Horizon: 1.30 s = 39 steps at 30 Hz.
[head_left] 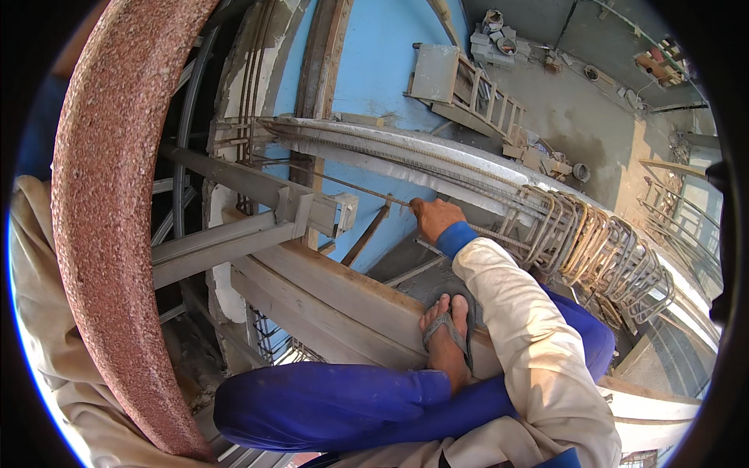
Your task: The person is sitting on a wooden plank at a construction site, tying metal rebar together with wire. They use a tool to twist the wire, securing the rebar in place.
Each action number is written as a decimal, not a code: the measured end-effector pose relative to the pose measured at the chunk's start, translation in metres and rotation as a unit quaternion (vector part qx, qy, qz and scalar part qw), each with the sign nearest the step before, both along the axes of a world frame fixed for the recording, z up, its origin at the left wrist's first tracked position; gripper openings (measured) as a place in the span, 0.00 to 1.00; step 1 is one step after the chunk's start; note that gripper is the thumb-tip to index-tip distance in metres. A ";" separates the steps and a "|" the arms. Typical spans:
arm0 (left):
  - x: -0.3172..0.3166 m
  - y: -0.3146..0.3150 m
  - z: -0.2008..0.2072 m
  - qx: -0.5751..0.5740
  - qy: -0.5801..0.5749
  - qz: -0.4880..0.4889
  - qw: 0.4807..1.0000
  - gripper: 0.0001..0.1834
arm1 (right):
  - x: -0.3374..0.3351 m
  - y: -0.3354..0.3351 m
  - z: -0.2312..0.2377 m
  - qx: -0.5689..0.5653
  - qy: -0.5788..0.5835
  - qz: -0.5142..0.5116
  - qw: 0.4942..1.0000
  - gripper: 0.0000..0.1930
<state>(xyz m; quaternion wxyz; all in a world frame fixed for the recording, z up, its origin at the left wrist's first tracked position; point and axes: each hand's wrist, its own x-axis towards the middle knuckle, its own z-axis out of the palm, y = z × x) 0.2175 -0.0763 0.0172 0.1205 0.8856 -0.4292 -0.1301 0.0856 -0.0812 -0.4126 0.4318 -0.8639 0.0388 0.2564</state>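
My right hand (437, 220), in a beige sleeve with a blue cuff, is closed around a thin steel rebar rod (351, 186). The rod runs left from my fingers toward a cluster of upright bars (251, 93). Just beyond my hand, longer ribbed bars (421, 161) lie along a pale concrete beam (382, 144). Many bent rebar stirrups (593, 242) are bunched on bars to the right. My left arm (39, 257) passes behind a curved, rough reddish post (109, 195). Only a blurred bit of my left hand (79, 35) shows at upper left, its fingers hidden.
My sandalled foot (446, 331) rests on wooden planks (335, 300). Grey metal channels (226, 242) jut in from the left, ending near the planks. A floor (562, 101) lies far below, with a wooden ladder (488, 97), buckets (581, 171) and rubble on it.
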 end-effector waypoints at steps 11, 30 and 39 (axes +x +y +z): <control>0.096 -0.007 0.022 0.016 0.017 0.007 1.000 0.26 | 0.003 0.001 0.004 -0.040 -0.025 -0.052 0.998 0.15; 0.146 -0.079 0.015 0.042 -0.177 0.028 0.983 0.20 | -0.231 -0.201 0.147 -0.017 -0.213 -0.306 0.928 0.15; 0.035 -0.159 0.009 -0.068 -0.370 -0.061 0.925 0.19 | -0.519 -0.228 0.124 -0.243 -0.061 -0.501 0.829 0.14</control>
